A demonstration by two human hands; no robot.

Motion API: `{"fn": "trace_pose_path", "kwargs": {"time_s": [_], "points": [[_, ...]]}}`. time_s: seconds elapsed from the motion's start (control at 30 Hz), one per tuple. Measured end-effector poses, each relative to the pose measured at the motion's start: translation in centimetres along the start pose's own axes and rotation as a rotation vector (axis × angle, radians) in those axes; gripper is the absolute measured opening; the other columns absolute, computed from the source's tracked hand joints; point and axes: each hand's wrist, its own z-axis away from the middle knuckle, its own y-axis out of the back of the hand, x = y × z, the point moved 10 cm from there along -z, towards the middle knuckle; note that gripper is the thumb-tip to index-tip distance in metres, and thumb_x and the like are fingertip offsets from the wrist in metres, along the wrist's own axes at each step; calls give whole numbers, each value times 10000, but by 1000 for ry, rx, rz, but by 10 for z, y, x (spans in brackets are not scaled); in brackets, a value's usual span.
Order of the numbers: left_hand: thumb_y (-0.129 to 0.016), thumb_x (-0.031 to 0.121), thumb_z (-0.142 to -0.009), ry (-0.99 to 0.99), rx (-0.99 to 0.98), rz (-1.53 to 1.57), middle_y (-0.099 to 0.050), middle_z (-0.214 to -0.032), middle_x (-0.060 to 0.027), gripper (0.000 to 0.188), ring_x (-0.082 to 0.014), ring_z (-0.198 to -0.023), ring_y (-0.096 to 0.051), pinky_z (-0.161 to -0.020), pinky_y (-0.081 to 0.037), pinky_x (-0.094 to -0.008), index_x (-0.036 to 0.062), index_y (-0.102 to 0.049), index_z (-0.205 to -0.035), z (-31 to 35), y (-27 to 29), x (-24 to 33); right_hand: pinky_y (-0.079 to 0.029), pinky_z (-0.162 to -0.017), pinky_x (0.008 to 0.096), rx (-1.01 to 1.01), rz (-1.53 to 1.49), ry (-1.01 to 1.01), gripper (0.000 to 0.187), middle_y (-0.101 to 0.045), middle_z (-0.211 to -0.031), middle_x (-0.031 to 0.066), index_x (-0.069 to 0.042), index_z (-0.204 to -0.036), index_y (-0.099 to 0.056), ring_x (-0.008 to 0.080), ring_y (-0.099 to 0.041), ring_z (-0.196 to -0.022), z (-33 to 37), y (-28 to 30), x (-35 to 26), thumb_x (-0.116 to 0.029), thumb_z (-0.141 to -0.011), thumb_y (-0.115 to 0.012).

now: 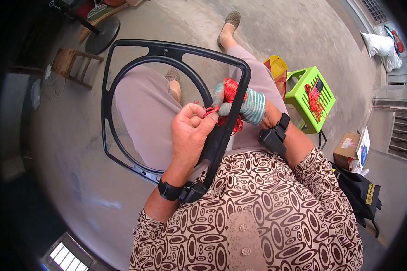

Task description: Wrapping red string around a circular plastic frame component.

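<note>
A: Starting on the left, what lies farthest from the grip?
B: A wooden stool (64, 63), well apart from it on the floor, and then a round black base (102, 36) that carries a pole.
A: And closer in?
B: The black frame (218, 137), tilted over the trousers (140, 110). Its round opening is left of the fingertips, and the inner ring runs right up to them.
A: The left hand (190, 133)?
B: Bare, with thumb and forefinger pinched on a small loop of red cord (230, 89) right beside the ring.
A: And the right hand (248, 107)?
B: It wears a striped glove (256, 106) and is bent around the bundle of that cord, its fingertips close to the pinch. The frame's side bar crosses in front, so part of this hold is hidden. Strands hang just below it.
A: Beyond that?
B: Right of the grip there's something yellow (276, 67), partly hidden by the knee, then a green stool (303, 108) bearing a coil of red cord (315, 106). A cardboard box (347, 149) stands farther right and nearer the body, with a black bag (355, 187) beside it.
</note>
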Motion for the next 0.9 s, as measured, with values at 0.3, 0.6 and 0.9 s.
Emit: {"fn": "trace_pose_path", "kwargs": {"time_s": [0.3, 0.6, 0.9], "points": [[-658, 28, -889, 51, -4, -11, -600, -672, 47, 117, 19, -572, -493, -494, -369, -150, 47, -544, -882, 4, 1, -2, -520, -652, 269, 109, 74, -295, 217, -669, -776, 58, -10, -915, -652, 126, -638, -696, 47, 19, 36, -181, -812, -737], [-627, 90, -920, 188, -48, -79, -685, -770, -23, 117, -32, -635, -602, -562, -466, -171, -19, -659, -946, 9, 0, -11, -525, -716, 358, 218, -594, 215, 283, -605, -857, 74, -60, -884, -563, 200, -607, -828, 78, 27, 1, -313, -870, -689], [-601, 89, -912, 268, -99, -48, -682, -822, -32, 126, -47, -678, -616, -598, -496, -186, -14, -666, -944, 12, -3, -19, -456, -643, 317, 315, -694, 144, 232, -477, -643, 27, -98, -814, -498, 197, -539, -657, 67, 24, 21, -258, -921, -628]]}}
